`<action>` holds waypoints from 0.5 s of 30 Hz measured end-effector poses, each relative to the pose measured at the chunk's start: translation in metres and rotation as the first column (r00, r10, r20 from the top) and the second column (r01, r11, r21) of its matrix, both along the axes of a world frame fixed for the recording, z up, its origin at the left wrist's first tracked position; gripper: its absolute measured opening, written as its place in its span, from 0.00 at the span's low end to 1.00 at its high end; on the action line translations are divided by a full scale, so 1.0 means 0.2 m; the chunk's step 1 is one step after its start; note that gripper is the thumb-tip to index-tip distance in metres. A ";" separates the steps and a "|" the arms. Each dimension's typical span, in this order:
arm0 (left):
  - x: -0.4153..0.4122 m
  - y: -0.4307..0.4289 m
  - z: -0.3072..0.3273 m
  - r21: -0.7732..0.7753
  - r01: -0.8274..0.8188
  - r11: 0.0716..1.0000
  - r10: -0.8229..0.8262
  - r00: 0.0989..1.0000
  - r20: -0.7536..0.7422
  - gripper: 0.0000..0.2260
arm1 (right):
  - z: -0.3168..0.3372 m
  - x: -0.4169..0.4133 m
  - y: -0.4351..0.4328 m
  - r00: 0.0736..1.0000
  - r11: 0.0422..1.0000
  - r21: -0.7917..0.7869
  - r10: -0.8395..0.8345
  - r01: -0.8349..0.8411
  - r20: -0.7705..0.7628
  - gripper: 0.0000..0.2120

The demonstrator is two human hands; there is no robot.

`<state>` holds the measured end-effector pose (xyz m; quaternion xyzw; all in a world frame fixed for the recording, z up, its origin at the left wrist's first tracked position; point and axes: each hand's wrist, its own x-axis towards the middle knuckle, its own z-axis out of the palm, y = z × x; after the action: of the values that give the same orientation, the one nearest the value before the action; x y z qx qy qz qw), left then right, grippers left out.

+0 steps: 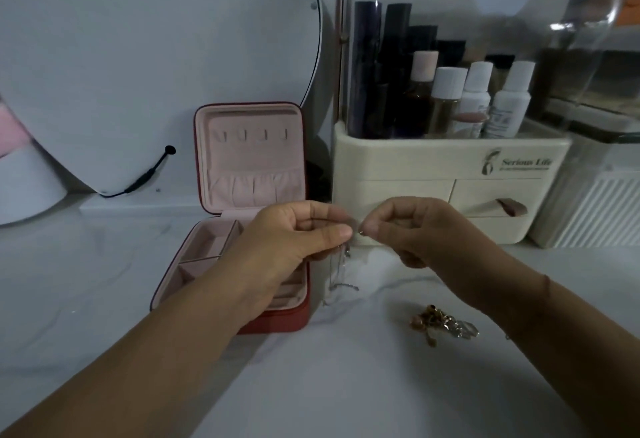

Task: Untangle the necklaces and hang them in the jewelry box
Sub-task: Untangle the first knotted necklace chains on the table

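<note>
Left hand (298,233) and right hand (408,229): each grip pinches one thin silver necklace (337,271), held just right of the jewelry box (277,325), with the chain dangling below. Box open, lid upright, four hooks (252,134) in pink lining, divided tray below. Gold tangle (440,325) on counter (346,368), near right. Far-right organizer (415,160) holds bottles (479,98).

Both bare forearms reach in from the lower corners and converge, bringing the left hand (298,233) and the right hand (412,229) side by side with their fingertips almost meeting. Each hand pinches a fine chain (336,269) between thumb and forefinger, its other fingers curled loosely toward the palm.
</note>
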<state>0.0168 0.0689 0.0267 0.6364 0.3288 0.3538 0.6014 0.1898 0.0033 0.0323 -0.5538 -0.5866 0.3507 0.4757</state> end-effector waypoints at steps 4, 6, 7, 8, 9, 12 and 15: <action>-0.01 0.00 0.01 -0.007 0.062 0.998 -0.062 0.998 -0.009 0.09 | -0.02 0.03 0.02 0.947 0.996 -0.027 0.076 -0.089 -0.313 0.06; -0.01 0.01 0.01 -0.006 0.062 0.998 -0.062 0.998 0.009 0.11 | -0.02 0.02 0.02 0.867 0.983 -0.011 0.158 -0.186 -0.473 0.06; -0.01 0.00 0.01 -0.005 0.059 0.998 -0.059 0.998 0.010 0.12 | -0.02 0.01 0.02 0.810 0.974 0.006 0.192 -0.226 -0.554 0.06; -0.01 0.00 0.01 -0.005 0.058 0.998 -0.058 0.998 0.008 0.12 | -0.02 0.01 0.02 0.757 0.968 0.019 0.209 -0.252 -0.619 0.05; -0.01 0.00 0.01 -0.008 0.058 0.998 -0.058 0.998 0.007 0.12 | -0.01 0.00 0.02 0.718 0.964 0.025 0.213 -0.264 -0.663 0.04; -0.01 0.01 -0.01 -0.005 0.038 0.999 -0.038 0.999 0.007 0.11 | 0.00 -0.01 0.01 0.678 0.969 -0.006 0.168 -0.247 -0.716 0.05; 0.00 -0.01 -0.01 0.037 0.008 0.999 -0.008 1.000 -0.005 0.12 | 0.00 -0.01 0.01 0.701 0.969 -0.039 0.149 -0.245 -0.697 0.06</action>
<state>0.0177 0.0674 0.0251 0.6496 0.3211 0.3557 0.5902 0.1870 0.0045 0.0330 -0.3471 -0.3998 0.6169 0.5823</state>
